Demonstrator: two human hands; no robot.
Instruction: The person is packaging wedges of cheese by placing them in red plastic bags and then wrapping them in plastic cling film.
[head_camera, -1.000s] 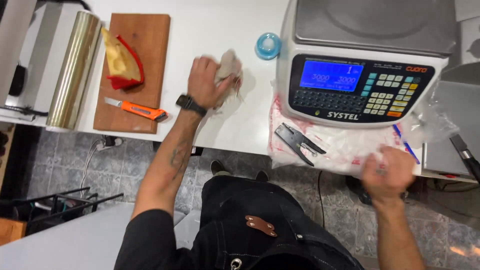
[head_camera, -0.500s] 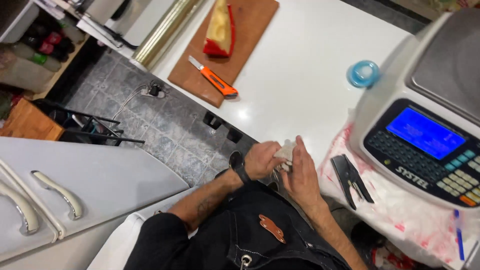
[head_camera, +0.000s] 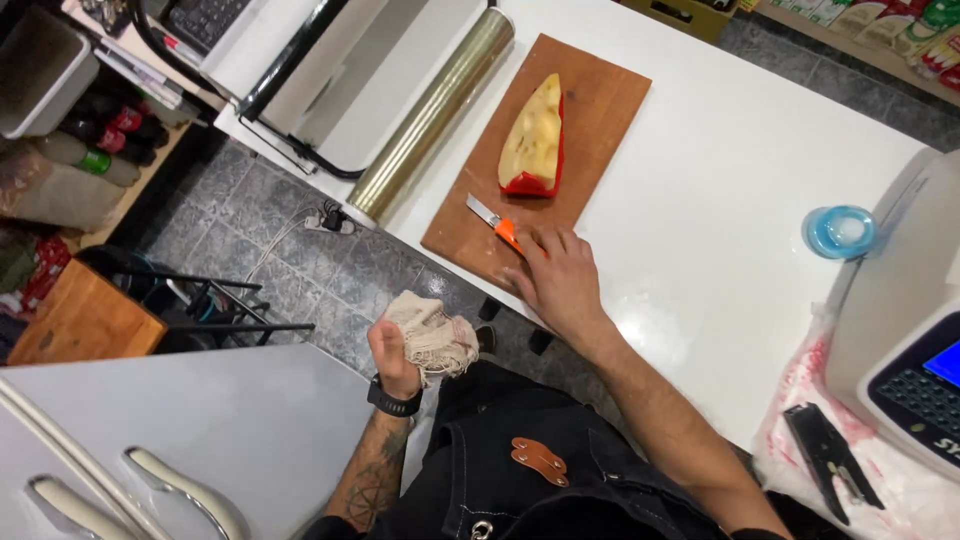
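One white counter (head_camera: 720, 170) across the far and right of the scene, over a grey tiled floor (head_camera: 300, 270). One weighing scale (head_camera: 905, 330) with a blue screen and keypad at the right edge, on a sheet of printed plastic wrap (head_camera: 800, 440). One wooden cutting board (head_camera: 590, 120) lying far and centre on the counter, its near corner close to the counter edge. One long roll of cling film (head_camera: 430, 115) just left of the board, on a dispenser. One wedge of pale holed cheese (head_camera: 535, 140) with a red rind, resting on the board's far half. One black stapler-like tool (head_camera: 830, 460) lying on the plastic wrap near the scale. One small blue ring of tape (head_camera: 840, 230) on the counter, far right. One orange-handled utility knife (head_camera: 500, 225) on the near part of the board, blade pointing left, handle mostly hidden under the right hand (head_camera: 555, 280), laid flat over it with fingers spread; whether actually gripped, cannot tell. One crumpled beige cloth (head_camera: 435, 335) clenched in the left hand (head_camera: 395, 355), held off the counter, near and left over the floor, well apart from the board. One black watch (head_camera: 393, 403) on the left wrist.
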